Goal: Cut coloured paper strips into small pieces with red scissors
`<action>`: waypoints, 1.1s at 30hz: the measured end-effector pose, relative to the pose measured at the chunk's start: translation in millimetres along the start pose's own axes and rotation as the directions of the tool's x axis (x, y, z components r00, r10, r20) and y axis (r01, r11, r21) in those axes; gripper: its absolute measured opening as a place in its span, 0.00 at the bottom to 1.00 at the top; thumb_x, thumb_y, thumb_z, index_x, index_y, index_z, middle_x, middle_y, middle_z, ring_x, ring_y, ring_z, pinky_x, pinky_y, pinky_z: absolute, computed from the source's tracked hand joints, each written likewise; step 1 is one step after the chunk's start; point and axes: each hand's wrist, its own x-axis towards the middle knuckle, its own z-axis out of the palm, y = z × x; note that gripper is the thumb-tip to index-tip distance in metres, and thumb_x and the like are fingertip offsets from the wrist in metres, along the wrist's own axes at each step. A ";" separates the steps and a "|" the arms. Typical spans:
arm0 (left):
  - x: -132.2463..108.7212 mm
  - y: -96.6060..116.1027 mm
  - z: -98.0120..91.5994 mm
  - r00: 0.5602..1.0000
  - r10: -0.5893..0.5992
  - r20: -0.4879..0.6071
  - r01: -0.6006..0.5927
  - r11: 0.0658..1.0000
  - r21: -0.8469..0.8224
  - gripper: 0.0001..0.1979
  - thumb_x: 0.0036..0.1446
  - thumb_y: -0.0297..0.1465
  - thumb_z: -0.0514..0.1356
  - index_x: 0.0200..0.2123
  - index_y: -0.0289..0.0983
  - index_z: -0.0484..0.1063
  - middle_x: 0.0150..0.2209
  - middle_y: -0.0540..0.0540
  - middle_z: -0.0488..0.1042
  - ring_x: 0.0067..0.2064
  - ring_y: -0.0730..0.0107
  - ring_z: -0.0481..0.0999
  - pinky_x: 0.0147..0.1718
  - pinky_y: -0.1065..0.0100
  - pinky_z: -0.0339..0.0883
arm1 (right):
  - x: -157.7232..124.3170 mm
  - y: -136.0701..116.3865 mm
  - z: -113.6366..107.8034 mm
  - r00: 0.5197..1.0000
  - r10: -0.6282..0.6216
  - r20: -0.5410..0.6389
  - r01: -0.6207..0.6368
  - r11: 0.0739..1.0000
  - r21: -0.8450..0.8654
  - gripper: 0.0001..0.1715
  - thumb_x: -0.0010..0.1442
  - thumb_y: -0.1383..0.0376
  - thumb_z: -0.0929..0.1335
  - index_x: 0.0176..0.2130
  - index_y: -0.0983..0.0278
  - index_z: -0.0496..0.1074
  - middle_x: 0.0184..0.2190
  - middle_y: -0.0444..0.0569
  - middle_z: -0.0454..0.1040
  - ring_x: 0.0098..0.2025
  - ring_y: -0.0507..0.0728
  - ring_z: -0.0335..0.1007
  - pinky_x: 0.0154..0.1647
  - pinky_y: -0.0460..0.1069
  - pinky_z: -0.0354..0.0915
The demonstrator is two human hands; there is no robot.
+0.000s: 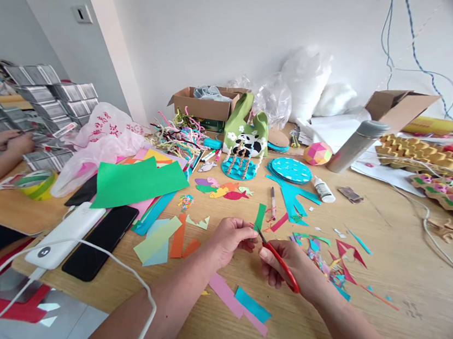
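Scissors (283, 266), red-handled, in your right hand (285, 264); grip closed around the handles, blades angled up and away toward your left fingertips. How wide the blades stand, cannot tell. Your left hand (235, 238) comes in from the other side, thumb and forefinger pinched on the lower end of a green strip (261, 216). Strip held up between the hands, tilted, upper end free. Blades meet it close by your pinch; whether they bite into the paper is too small to tell.

Surface (212, 325) is pale wood. Beyond your hands: a cluster of paper fish (236, 195), overlapping, several colours; to their right, a stack of blue ovals (293, 170) and a small white bottle (323, 189). Beside your right hand, mixed paper scraps (318, 252). Nearer you, pink strips (225, 294) and a blue piece (252, 304) lie touching. To your left, a large green sheet (139, 181) atop other papers, then a black phone (101, 244) beside a white power bank (59, 238). Far left, a co-worker's hands (19, 144) near stacked grey boxes (52, 109).
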 end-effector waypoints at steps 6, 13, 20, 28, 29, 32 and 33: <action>0.7 -1.1 -0.8 1.000 0.002 0.003 -0.003 1.000 0.018 0.08 0.36 0.29 0.64 0.23 0.32 0.68 0.21 0.49 0.70 0.23 0.76 0.68 0.26 0.71 0.61 | -0.1 -1.7 0.3 1.000 -0.006 0.007 0.006 1.000 -0.006 0.27 0.47 0.45 0.69 0.23 0.66 0.63 0.17 0.45 0.71 0.15 0.50 0.67 0.15 0.43 0.62; -0.1 1.9 -0.2 1.000 0.012 -0.008 -0.011 0.999 0.034 0.07 0.37 0.29 0.62 0.22 0.32 0.69 0.19 0.51 0.68 0.21 0.77 0.67 0.25 0.72 0.61 | -1.7 -3.7 1.7 1.000 0.022 -0.004 -0.022 0.999 -0.029 0.28 0.47 0.44 0.69 0.21 0.65 0.63 0.15 0.44 0.69 0.13 0.49 0.64 0.13 0.42 0.59; -0.1 2.1 -0.5 1.000 0.012 -0.003 -0.012 0.999 0.049 0.06 0.37 0.29 0.61 0.22 0.32 0.69 0.19 0.50 0.69 0.21 0.77 0.67 0.25 0.71 0.61 | -1.5 -4.2 1.4 1.000 0.002 -0.007 -0.003 0.999 -0.039 0.28 0.47 0.43 0.68 0.22 0.66 0.64 0.15 0.44 0.70 0.15 0.50 0.66 0.15 0.43 0.61; -1.8 5.4 0.3 1.000 0.001 -0.016 0.001 0.995 0.100 0.06 0.36 0.29 0.61 0.21 0.32 0.68 0.18 0.51 0.68 0.21 0.77 0.66 0.25 0.71 0.60 | -2.6 -4.7 2.1 1.000 0.020 0.014 -0.020 0.999 -0.035 0.29 0.46 0.43 0.68 0.21 0.65 0.62 0.15 0.44 0.69 0.14 0.49 0.65 0.13 0.42 0.58; -1.9 5.4 0.1 1.000 0.003 -0.014 -0.002 0.995 0.099 0.06 0.36 0.29 0.61 0.21 0.32 0.68 0.18 0.51 0.68 0.21 0.77 0.66 0.25 0.71 0.60 | -2.7 -4.8 2.2 1.000 0.026 0.010 -0.026 0.999 -0.032 0.29 0.46 0.43 0.68 0.21 0.65 0.62 0.15 0.44 0.69 0.14 0.49 0.65 0.13 0.42 0.58; -1.9 4.8 -0.6 1.000 -0.002 -0.006 0.003 0.997 0.082 0.06 0.37 0.29 0.61 0.22 0.32 0.68 0.19 0.50 0.68 0.21 0.77 0.66 0.25 0.71 0.61 | -3.2 -5.6 2.5 1.000 0.029 -0.003 -0.029 0.999 -0.026 0.28 0.46 0.43 0.68 0.21 0.65 0.62 0.15 0.44 0.69 0.13 0.49 0.64 0.13 0.42 0.58; -1.9 4.5 -0.8 1.000 -0.009 -0.002 0.010 0.997 0.073 0.07 0.37 0.29 0.61 0.22 0.32 0.69 0.19 0.50 0.69 0.21 0.77 0.67 0.25 0.71 0.61 | -3.4 -6.0 2.5 1.000 0.026 -0.006 -0.026 0.999 -0.024 0.28 0.46 0.43 0.68 0.21 0.65 0.62 0.15 0.44 0.69 0.13 0.49 0.64 0.13 0.42 0.58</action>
